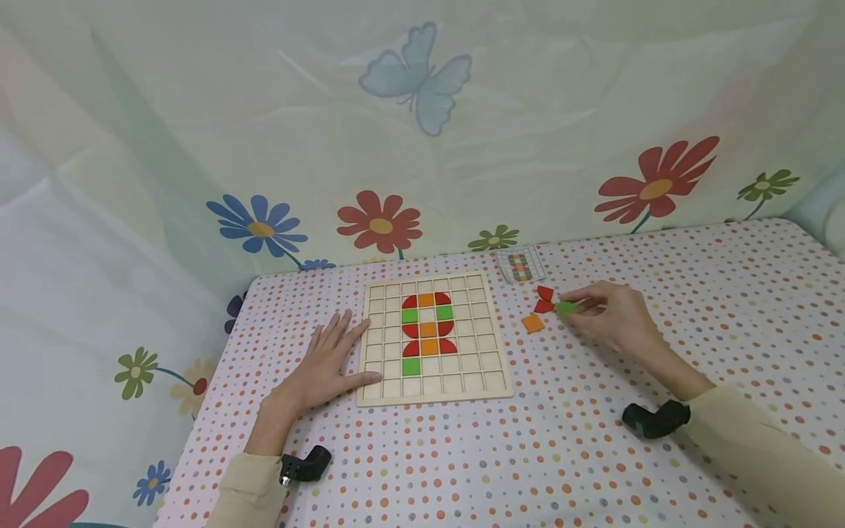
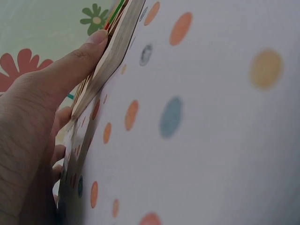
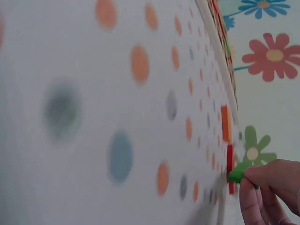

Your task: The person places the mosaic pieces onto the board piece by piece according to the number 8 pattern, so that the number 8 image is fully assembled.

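Note:
A wooden grid board [image 1: 469,381] lies on the table with red, orange and green tiles set in its middle columns. My left hand [image 1: 323,367] rests at the board's left edge, fingers spread, with the thumb on the frame near the lower left. Right of the board, my right hand [image 1: 614,315] pinches a green tile [image 1: 565,307] between thumb and fingers. Just left of those fingertips lie two red curved tiles [image 1: 544,292] and an orange square tile [image 1: 533,323]. In the right wrist view the green tile [image 3: 238,172] appears tilted in the fingers.
A paper pattern card [image 1: 521,264] lies behind the loose tiles, near the table's back edge. The dotted tablecloth [image 1: 429,469] covers the table. Behind it hangs a cloth [image 1: 297,147] printed with flowers and a butterfly.

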Motion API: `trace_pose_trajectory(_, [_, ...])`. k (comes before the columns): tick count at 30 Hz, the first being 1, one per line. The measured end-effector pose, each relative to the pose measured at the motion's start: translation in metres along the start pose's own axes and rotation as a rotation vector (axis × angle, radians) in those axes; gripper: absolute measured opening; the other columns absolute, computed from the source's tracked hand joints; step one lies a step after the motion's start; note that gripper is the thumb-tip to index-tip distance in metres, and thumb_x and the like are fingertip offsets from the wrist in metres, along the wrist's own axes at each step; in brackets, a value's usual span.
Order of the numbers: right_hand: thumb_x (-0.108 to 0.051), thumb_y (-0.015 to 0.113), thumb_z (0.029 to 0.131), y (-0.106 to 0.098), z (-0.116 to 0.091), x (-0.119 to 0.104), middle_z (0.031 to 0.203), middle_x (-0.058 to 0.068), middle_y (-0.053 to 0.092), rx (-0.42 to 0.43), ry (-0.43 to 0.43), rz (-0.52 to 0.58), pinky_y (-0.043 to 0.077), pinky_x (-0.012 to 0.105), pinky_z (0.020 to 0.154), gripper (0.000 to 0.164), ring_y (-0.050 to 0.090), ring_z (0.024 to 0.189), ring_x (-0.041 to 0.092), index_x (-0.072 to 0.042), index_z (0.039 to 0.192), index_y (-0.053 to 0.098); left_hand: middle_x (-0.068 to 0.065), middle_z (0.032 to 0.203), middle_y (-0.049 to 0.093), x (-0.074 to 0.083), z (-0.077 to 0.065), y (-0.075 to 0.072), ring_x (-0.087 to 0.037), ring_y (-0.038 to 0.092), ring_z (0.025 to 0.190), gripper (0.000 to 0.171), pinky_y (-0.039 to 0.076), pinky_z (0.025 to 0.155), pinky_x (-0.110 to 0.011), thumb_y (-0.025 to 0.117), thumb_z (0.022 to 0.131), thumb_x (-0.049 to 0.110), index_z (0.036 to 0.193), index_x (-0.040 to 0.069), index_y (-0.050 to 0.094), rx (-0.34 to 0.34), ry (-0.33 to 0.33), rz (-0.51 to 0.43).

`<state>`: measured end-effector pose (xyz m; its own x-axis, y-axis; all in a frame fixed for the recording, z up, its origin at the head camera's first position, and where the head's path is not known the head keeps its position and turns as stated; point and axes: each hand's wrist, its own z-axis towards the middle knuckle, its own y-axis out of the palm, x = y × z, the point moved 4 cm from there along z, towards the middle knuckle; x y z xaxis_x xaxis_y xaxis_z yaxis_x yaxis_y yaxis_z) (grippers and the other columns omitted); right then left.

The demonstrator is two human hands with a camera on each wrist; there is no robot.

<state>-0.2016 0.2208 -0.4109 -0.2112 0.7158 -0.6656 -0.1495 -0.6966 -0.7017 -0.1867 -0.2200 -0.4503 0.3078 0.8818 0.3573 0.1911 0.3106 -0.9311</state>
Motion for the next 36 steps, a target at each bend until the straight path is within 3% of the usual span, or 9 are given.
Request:
trace_pose_trajectory(6, [0.006, 0.081, 0.085, 0.008, -0.005, -0.029, 0.101, 0.019, 0.075, -0.038, -0.064, 0.107, 0.053, 0.007, 0.069, 0.018, 0.071, 0.084, 0.024, 0.005, 0.104, 0.079, -0.014, 0.176, 0.007, -0.001, 0.0, 0.0, -0.037, 0.001, 0.162, 0.1, 0.001, 0.13, -0.059, 0.067, 0.09, 0.068, 0.168, 0.021, 0.025, 0.001, 0.004, 0.0])
trace_pose_trajectory(18, [0.009, 0.079, 0.085, 0.061, -0.009, -0.091, 0.092, 0.01, 0.077, -0.233, -0.155, 0.298, 0.061, 0.021, 0.07, 0.014, 0.067, 0.078, 0.016, 0.0, 0.095, 0.081, -0.014, 0.176, 0.008, -0.001, 0.002, 0.001, -0.036, 0.001, 0.162, 0.1, 0.0, 0.13, -0.059, 0.067, 0.09, 0.068, 0.168, 0.022, 0.025, 0.007, 0.008, -0.008])
trace_pose_trajectory(22, [0.008, 0.079, 0.085, 0.08, -0.009, -0.102, 0.091, 0.008, 0.078, -0.299, -0.189, 0.322, 0.061, 0.021, 0.07, 0.014, 0.067, 0.079, 0.014, -0.003, 0.093, 0.083, -0.014, 0.176, 0.007, -0.001, 0.002, 0.002, -0.036, 0.001, 0.162, 0.101, 0.0, 0.13, -0.059, 0.067, 0.089, 0.069, 0.168, 0.023, 0.025, 0.003, 0.0, -0.007])
trace_pose_trajectory(27, [0.005, 0.08, 0.086, 0.097, -0.011, -0.105, 0.095, 0.004, 0.078, -0.382, -0.157, 0.334, 0.059, 0.02, 0.07, 0.013, 0.067, 0.08, 0.012, -0.005, 0.093, 0.083, -0.013, 0.176, 0.006, 0.0, 0.001, 0.002, -0.035, 0.0, 0.162, 0.101, 0.0, 0.13, -0.058, 0.067, 0.089, 0.069, 0.169, 0.023, 0.024, -0.005, -0.007, -0.008])
trace_pose_trajectory(36, [0.004, 0.082, 0.087, 0.106, -0.01, -0.106, 0.094, 0.0, 0.075, -0.425, -0.211, 0.252, 0.054, 0.02, 0.068, 0.014, 0.061, 0.082, 0.012, -0.006, 0.096, 0.084, -0.014, 0.176, 0.007, 0.0, 0.002, 0.0, -0.036, 0.001, 0.162, 0.1, -0.001, 0.13, -0.058, 0.067, 0.09, 0.067, 0.168, 0.022, 0.025, 0.005, 0.006, -0.012])
